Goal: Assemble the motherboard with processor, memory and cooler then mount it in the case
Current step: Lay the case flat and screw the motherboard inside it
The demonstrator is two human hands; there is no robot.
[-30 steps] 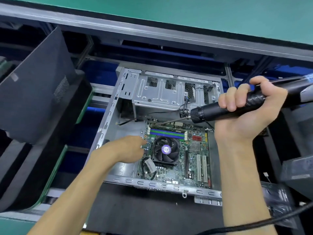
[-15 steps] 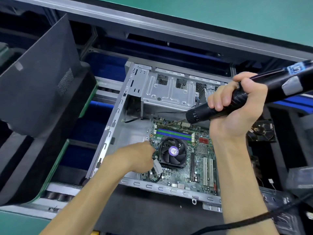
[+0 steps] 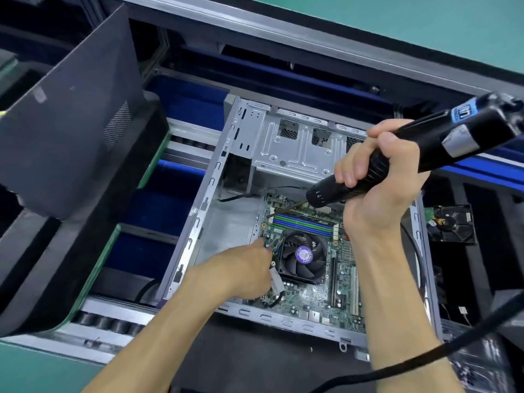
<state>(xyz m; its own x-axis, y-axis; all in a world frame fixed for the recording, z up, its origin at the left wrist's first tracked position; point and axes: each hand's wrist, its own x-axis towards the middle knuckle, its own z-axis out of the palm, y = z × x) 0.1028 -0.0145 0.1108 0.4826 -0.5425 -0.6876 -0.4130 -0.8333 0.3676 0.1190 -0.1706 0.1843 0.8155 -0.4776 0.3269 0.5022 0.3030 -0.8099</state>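
The green motherboard (image 3: 309,296) lies inside the open grey metal case (image 3: 226,222). On it sit a black cooler fan (image 3: 303,255) with a purple label and the memory slots (image 3: 302,224) in blue and green. My left hand (image 3: 243,268) rests on the board's left edge beside the cooler, its fingertips hidden. My right hand (image 3: 380,194) grips a black electric screwdriver (image 3: 425,148) above the case. The thin bit slants down to the left and ends at the board's upper left corner.
A black case panel (image 3: 71,123) leans at the left over a conveyor with rollers. A silver drive cage (image 3: 295,146) fills the case's far end. A hard drive (image 3: 450,222) lies in a tray at the right. The screwdriver's black cable (image 3: 425,355) crosses my right forearm.
My left hand stays at the board's left edge by the cooler. The screwdriver has tilted steeper, and its bit has come down to the board's upper left corner. The view shifted.
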